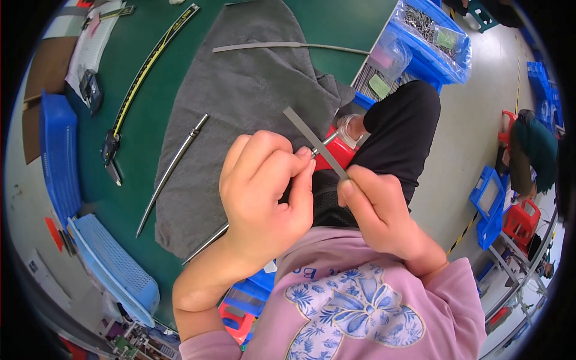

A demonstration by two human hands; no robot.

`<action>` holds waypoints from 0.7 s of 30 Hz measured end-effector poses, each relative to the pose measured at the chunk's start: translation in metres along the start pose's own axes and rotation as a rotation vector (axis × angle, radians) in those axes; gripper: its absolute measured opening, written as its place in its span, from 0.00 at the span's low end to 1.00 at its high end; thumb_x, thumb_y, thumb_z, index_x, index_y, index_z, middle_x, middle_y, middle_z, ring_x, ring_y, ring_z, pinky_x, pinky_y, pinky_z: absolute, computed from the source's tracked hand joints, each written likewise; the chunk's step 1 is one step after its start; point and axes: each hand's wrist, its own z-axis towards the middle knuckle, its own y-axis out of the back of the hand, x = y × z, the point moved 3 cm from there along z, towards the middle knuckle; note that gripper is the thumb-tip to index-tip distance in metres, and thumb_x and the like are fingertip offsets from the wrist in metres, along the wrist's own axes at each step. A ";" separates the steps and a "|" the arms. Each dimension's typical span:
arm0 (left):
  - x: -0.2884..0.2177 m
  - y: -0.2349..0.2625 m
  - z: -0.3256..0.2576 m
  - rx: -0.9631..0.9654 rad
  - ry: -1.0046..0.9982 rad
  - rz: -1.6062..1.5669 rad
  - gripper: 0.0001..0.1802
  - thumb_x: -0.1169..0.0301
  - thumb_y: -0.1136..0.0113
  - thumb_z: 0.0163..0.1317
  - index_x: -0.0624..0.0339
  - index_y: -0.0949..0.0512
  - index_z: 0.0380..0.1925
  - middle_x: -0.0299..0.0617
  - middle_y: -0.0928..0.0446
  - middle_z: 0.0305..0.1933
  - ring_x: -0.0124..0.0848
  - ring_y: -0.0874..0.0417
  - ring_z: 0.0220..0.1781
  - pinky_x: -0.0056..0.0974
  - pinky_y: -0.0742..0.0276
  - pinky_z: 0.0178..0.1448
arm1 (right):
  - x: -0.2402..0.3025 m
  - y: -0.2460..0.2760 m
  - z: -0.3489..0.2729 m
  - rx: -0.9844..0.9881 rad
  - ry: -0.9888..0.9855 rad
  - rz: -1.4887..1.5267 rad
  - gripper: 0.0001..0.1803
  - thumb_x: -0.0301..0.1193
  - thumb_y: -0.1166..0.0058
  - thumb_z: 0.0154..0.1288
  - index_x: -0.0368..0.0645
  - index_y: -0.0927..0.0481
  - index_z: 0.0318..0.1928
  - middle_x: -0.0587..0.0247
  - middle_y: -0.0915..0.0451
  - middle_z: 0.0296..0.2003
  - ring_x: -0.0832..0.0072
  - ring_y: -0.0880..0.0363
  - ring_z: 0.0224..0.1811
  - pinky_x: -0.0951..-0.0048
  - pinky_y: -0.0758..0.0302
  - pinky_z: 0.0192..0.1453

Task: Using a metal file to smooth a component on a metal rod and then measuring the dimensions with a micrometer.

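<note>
My left hand [264, 186] is closed around a slim metal rod [207, 243], whose collared tip sticks out past the fingertips. Thumb and fingers of my right hand [381, 207] pinch one end of a narrow, flat grey file [312, 137]. The file slants across the rod's tip; whether the two touch, I cannot tell. Beneath and beyond my hands, a dark grey cloth [240, 90] covers part of the green table. On it lies a similar metal rod [174, 168] with a stepped tip. A thin file [258, 45] rests across the cloth's far part.
A long digital caliper [111, 146] lies on the table [129, 210] to the left. Blue trays [57, 150] and a light blue basket [114, 267] line the left edge. At the upper right, a blue bin [420, 63] holds many small metal parts. A red stool [521, 227] stands farther right.
</note>
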 end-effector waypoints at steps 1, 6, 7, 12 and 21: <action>-0.001 0.000 0.000 0.008 0.006 0.005 0.10 0.86 0.36 0.42 0.63 0.27 0.21 0.41 0.30 0.25 0.38 0.31 0.25 0.38 0.37 0.27 | 0.001 0.001 -0.001 0.002 -0.008 0.030 0.08 0.29 0.52 0.64 0.39 0.28 0.28 0.55 0.27 0.16 0.55 0.25 0.19 0.59 0.32 0.23; -0.001 0.000 0.002 -0.009 -0.005 0.008 0.10 0.86 0.37 0.42 0.63 0.27 0.21 0.41 0.30 0.25 0.38 0.31 0.25 0.38 0.37 0.27 | 0.008 0.001 0.016 -0.084 0.125 -0.054 0.08 0.29 0.51 0.64 0.39 0.30 0.28 0.52 0.30 0.14 0.53 0.27 0.18 0.58 0.34 0.22; -0.001 0.000 0.002 -0.012 0.002 0.011 0.10 0.86 0.37 0.42 0.63 0.27 0.21 0.41 0.30 0.25 0.38 0.31 0.25 0.38 0.37 0.27 | 0.003 0.002 0.007 -0.050 0.104 -0.087 0.08 0.28 0.51 0.64 0.39 0.29 0.28 0.52 0.30 0.14 0.52 0.27 0.18 0.58 0.34 0.22; -0.002 -0.001 0.003 -0.008 -0.011 0.017 0.10 0.85 0.36 0.42 0.63 0.27 0.21 0.41 0.30 0.25 0.38 0.31 0.25 0.38 0.37 0.27 | 0.003 0.000 0.006 -0.041 0.108 -0.120 0.07 0.28 0.51 0.64 0.39 0.30 0.29 0.52 0.31 0.13 0.52 0.28 0.17 0.56 0.35 0.20; -0.002 -0.001 0.003 -0.016 -0.010 0.018 0.10 0.85 0.37 0.42 0.62 0.28 0.20 0.41 0.31 0.25 0.38 0.32 0.25 0.38 0.36 0.27 | 0.004 0.000 0.007 -0.070 0.095 -0.142 0.07 0.27 0.52 0.63 0.40 0.30 0.28 0.55 0.31 0.13 0.55 0.29 0.15 0.60 0.37 0.19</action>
